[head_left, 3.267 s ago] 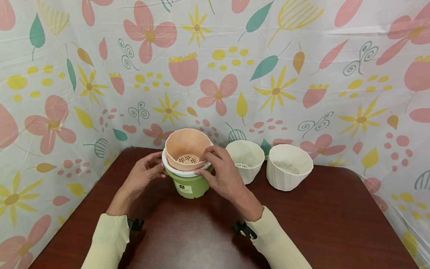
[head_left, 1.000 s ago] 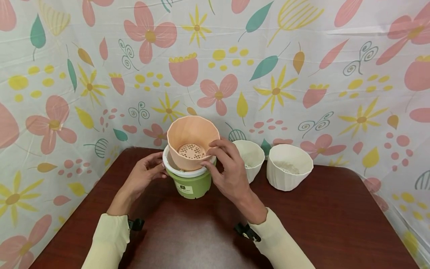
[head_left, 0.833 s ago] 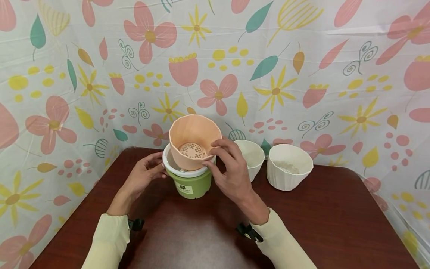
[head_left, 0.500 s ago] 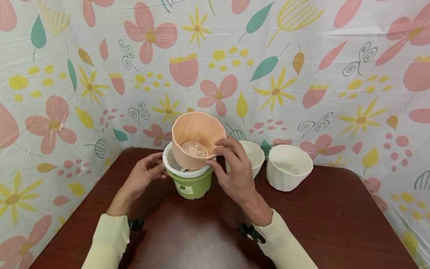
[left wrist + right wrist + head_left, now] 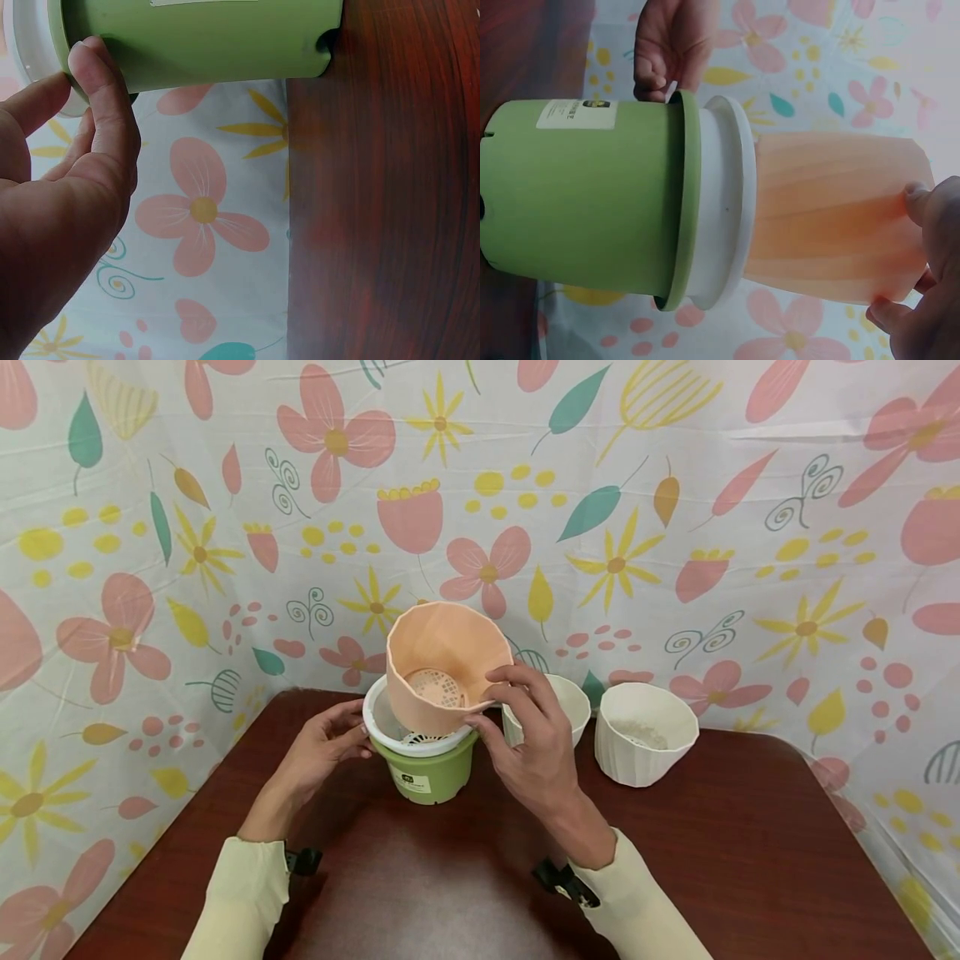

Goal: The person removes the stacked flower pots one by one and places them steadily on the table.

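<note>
So, closest in are two cream sleeves (image 5: 240, 893) over a dark reddish worktop (image 5: 435, 893), with a black gadget (image 5: 303, 862) on each wrist. Left hand (image 5: 324, 747) has thumb and fingers on the edge of the green pot (image 5: 592, 202), steadying it. Right hand (image 5: 528, 739) is pinching the rim of the peach pot (image 5: 442, 647), right side, with a pretty narrow grip.

What's changed: a few seconds ago the peach pot was sitting down in the white-rimmed pot (image 5: 724, 202). Now it's lifted, shifted right and tipped toward the camera, so you can see slots in the white one's floor. Can't tell if its base is totally clear of the rim. My read is the unstacking is nearly there for that one, while the white-rimmed pot still sits in the green pot, which stands on the worktop.

Only writing I can spot is a pale label (image 5: 577, 115) on the green pot, with a dark logo and some print. Too small to read, so no brand, sorry.

Further along there's a white pot (image 5: 567, 706) partly behind the right hand, and a ridged white pot (image 5: 633, 764) beside it. Floral cloth (image 5: 480, 485) behind everything.
</note>
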`<state>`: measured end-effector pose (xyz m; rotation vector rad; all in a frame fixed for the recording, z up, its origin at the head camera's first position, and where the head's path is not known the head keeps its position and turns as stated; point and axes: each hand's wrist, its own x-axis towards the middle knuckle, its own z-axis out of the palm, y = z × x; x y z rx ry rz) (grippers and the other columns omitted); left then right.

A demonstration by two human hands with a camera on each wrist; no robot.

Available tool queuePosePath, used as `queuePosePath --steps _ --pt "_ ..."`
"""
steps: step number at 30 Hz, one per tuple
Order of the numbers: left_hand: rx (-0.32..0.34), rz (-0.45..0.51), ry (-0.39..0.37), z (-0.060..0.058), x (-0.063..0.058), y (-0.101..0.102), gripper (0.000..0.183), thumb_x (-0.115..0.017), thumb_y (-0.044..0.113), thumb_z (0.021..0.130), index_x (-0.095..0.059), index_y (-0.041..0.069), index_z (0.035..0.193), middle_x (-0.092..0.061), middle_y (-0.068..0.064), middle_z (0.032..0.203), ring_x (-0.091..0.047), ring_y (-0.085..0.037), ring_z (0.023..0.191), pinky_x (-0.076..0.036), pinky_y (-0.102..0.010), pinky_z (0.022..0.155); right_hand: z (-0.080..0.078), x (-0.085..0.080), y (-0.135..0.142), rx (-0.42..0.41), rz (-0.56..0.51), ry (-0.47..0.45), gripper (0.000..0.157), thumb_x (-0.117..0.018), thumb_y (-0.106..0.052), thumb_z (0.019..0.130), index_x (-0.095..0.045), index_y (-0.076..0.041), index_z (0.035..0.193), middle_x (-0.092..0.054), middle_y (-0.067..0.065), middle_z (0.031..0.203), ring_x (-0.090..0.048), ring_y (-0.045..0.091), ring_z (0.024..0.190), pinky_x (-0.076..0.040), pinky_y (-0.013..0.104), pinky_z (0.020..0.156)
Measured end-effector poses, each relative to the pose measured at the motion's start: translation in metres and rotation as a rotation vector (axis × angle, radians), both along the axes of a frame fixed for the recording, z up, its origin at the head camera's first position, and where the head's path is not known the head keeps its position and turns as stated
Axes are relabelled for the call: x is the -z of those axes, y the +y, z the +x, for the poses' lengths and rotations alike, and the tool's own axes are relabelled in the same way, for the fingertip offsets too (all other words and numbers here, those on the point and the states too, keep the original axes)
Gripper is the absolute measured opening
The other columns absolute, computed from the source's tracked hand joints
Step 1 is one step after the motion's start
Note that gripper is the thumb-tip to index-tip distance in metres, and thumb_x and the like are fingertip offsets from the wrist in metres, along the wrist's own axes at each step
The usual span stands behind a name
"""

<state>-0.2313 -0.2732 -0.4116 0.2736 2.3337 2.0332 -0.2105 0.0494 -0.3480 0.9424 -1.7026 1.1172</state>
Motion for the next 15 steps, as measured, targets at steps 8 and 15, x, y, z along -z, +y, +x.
queuePosePath --steps 8,15 --pt "0.006 0.010 0.000 0.0001 0.0004 -0.0002 0.050 -0.062 0.013 0.109 -0.047 0.002 0.156 -0.061 -0.012 0.121 -0.073 -0.019 0.096 -0.064 -0.040 0.089 0.0027 -0.0031 0.0038 0.006 -0.005 -0.018 0.035 -0.079 -0.034 0.097 -0.072 0.000 0.102 -0.065 0.018 0.123 -0.063 0.034 0.121 -0.048 0.035 0.114" --pt "0.003 -0.002 0.001 0.0003 -0.0007 -0.0006 0.051 -0.062 0.015 0.109 -0.048 0.003 0.156 -0.061 -0.013 0.121 -0.073 -0.020 0.096 -0.063 -0.045 0.092 0.0043 -0.0047 0.0060 0.004 -0.002 0.006 0.036 -0.078 -0.035 0.098 -0.072 0.000 0.102 -0.066 0.019 0.122 -0.063 0.034 0.119 -0.049 0.035 0.113"
